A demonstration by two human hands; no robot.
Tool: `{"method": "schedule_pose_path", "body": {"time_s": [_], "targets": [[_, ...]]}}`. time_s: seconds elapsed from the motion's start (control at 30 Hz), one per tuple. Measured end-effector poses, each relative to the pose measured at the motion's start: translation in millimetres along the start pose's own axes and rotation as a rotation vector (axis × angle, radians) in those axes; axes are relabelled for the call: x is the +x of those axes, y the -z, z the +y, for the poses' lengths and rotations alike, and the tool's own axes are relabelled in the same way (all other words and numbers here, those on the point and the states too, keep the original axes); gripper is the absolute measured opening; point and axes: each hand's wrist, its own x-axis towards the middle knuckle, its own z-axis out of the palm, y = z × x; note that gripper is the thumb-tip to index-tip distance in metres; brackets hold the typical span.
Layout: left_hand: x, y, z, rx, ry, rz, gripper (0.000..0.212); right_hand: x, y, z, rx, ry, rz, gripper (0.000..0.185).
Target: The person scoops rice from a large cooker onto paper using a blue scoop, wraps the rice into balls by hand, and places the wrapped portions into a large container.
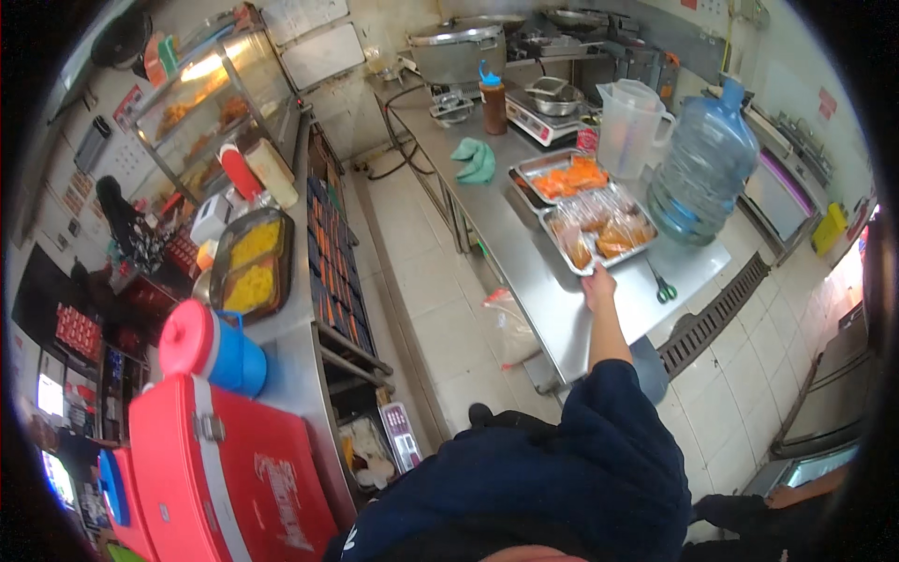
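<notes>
My right hand [599,286] grips the near corner of a shallow metal tray [584,269]. Clear plastic wrap covers the brown pieces of food [621,237] in it. The tray rests on a stainless steel table [523,270]. Just behind it, a second metal tray [523,171] holds orange food pieces [570,177]. Scissors with green-and-black handles [664,289] lie to the right of my hand. A large clear-blue water jug [706,165] and a translucent plastic pitcher [627,130] stand beyond the trays. My left hand is out of view.
A green cloth [474,160], a sauce bottle [493,105] and a scale [544,116] occupy the table's far part. Leftward, a counter bears a red cooler box [239,485], a blue jug [239,358] and a yellow-food tray [284,281]. Another person's hand [779,497] appears lower right.
</notes>
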Motion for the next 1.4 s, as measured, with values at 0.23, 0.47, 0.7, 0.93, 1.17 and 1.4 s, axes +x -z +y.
{"method": "schedule_pose_path", "body": {"time_s": [0.23, 0.47, 0.7, 0.93, 1.17, 1.4], "targets": [[45, 63, 1, 0.047, 0.127, -0.112, 0.051, -32, 16, -27, -0.242, -0.1, 0.043, 0.034], [108, 127, 82, 0.297, -0.043, -0.17, 0.053, -74, 118, -41, -0.996, -0.037, 0.047, 0.036], [195, 182, 239, 0.553, -0.631, -0.015, 0.024, -201, 89, -44, -0.653, 0.046, 0.128, 0.06], [286, 226, 230, 0.603, -0.729, 0.236, 0.016, -175, -80, 18, -0.49, -0.095, -0.252, 0.054], [287, 287, 178, 0.533, -0.804, 0.214, 0.029, -179, -248, 58, -0.435, -0.148, -0.571, 0.047], [281, 342, 104, -0.019, -0.578, 0.368, 0.036, -207, -400, 131, -0.394, -0.311, -0.827, 0.042]]}}
